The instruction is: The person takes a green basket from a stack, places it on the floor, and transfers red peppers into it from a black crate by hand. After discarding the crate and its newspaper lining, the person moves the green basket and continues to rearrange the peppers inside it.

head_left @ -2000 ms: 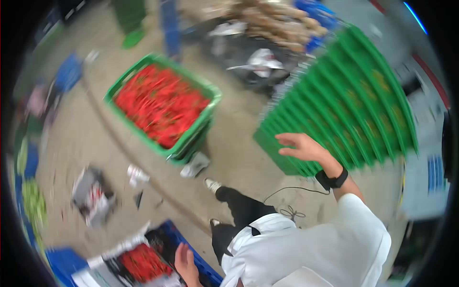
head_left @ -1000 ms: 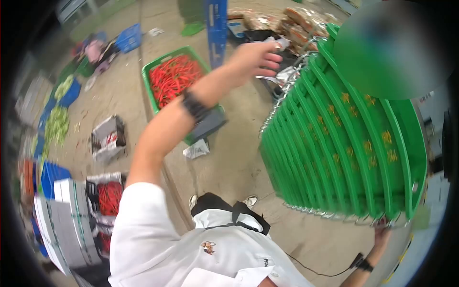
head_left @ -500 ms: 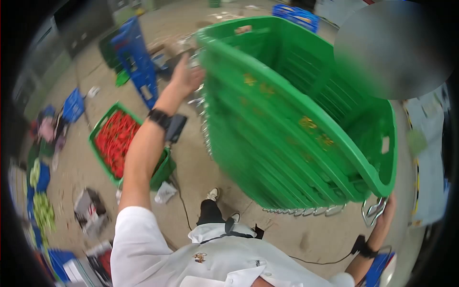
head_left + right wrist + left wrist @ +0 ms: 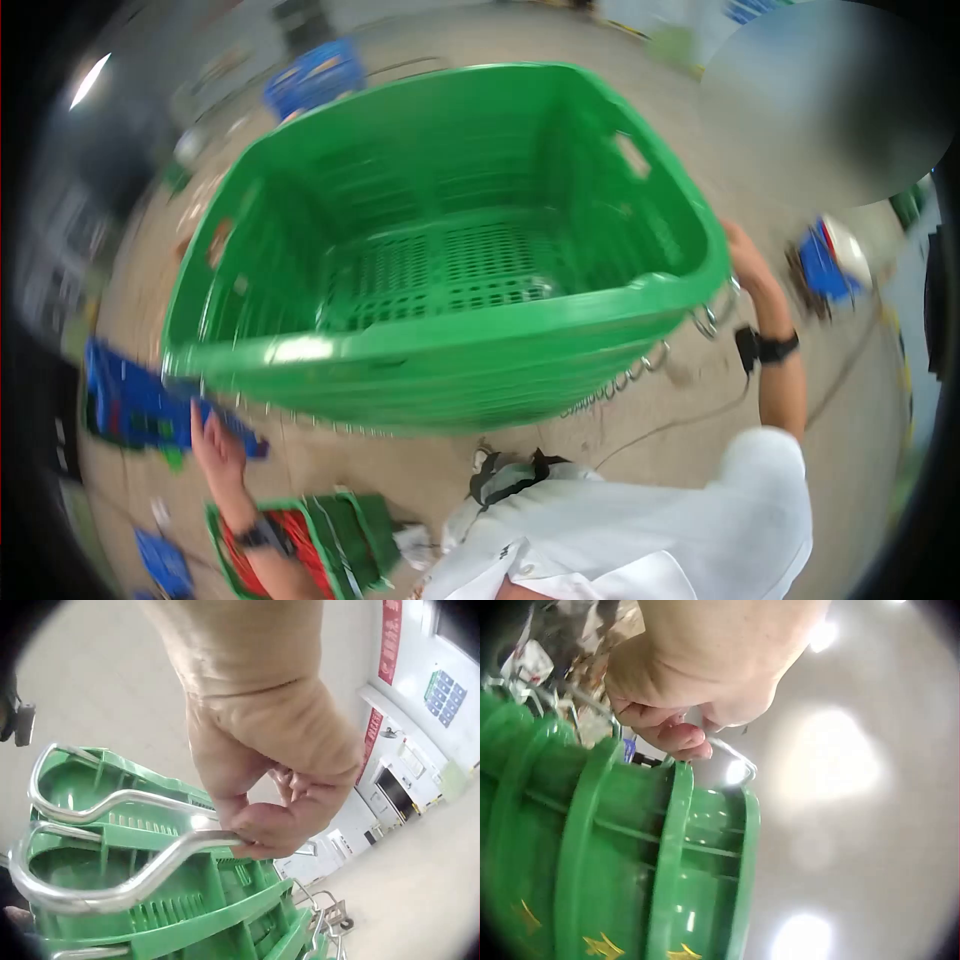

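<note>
A stack of nested green plastic crates (image 4: 480, 325) stands before me, its top crate's slotted floor showing. Metal bail handles stick out along the stack's sides. In the right wrist view, my right hand (image 4: 745, 255) curls its fingers round a bent metal handle (image 4: 142, 883), another handle lying just above it. My left hand (image 4: 218, 460) is at the near left corner of the stack. The left wrist view has that hand's fingers curled at the top crate's metal handle (image 4: 742, 769), the palm side partly hidden. Yellow marks (image 4: 604, 946) show on the crate walls.
Red chilies (image 4: 305, 550) fill a green crate on the floor at lower left. A blue crate (image 4: 150, 400) stands left of the stack, and another blue crate (image 4: 320, 75) lies beyond it. At right is a blue and white object (image 4: 830, 265). A thin cable trails from my right wrist.
My right hand has gone to the stack's right-side handle and my left has reached across to its left side. The view has swung so the top crate's inside faces me.
</note>
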Motion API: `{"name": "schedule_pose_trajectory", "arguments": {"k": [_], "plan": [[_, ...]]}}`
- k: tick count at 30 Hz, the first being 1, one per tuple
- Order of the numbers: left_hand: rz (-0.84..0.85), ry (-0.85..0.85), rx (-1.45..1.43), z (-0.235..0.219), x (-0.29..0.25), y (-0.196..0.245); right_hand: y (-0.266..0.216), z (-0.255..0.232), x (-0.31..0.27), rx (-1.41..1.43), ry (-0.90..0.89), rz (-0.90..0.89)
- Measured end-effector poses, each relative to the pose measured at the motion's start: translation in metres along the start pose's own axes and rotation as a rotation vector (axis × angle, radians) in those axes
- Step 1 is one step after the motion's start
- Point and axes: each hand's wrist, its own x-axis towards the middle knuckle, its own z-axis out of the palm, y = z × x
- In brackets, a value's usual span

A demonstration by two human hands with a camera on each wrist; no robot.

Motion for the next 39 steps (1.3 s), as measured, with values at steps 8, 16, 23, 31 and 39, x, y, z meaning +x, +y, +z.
{"name": "schedule_pose_trajectory", "arguments": {"k": [8, 16, 23, 31, 39], "plan": [[0.452, 0.105, 0.572, 0.065, -0.042, -0.004, -0.031, 0.009, -0.036, 0.368, 0.034, -0.081], [0.571, 0.055, 1.089, 0.011, 0.021, 0.027, -0.016, 0.024, -0.071, 0.564, -0.138, 0.102], [0.764, 0.089, 1.261, 0.007, 0.024, 0.031, -0.03, 0.033, -0.065, 0.654, 0.117, 0.093], [0.529, 0.101, 0.482, 0.026, 0.01, 0.046, -0.008, -0.021, -0.018, 0.816, -0.047, 0.059], [0.424, -0.351, 0.015, 0.067, 0.021, 0.068, -0.097, -0.03, -0.013, 0.975, -0.631, -0.339]]}}
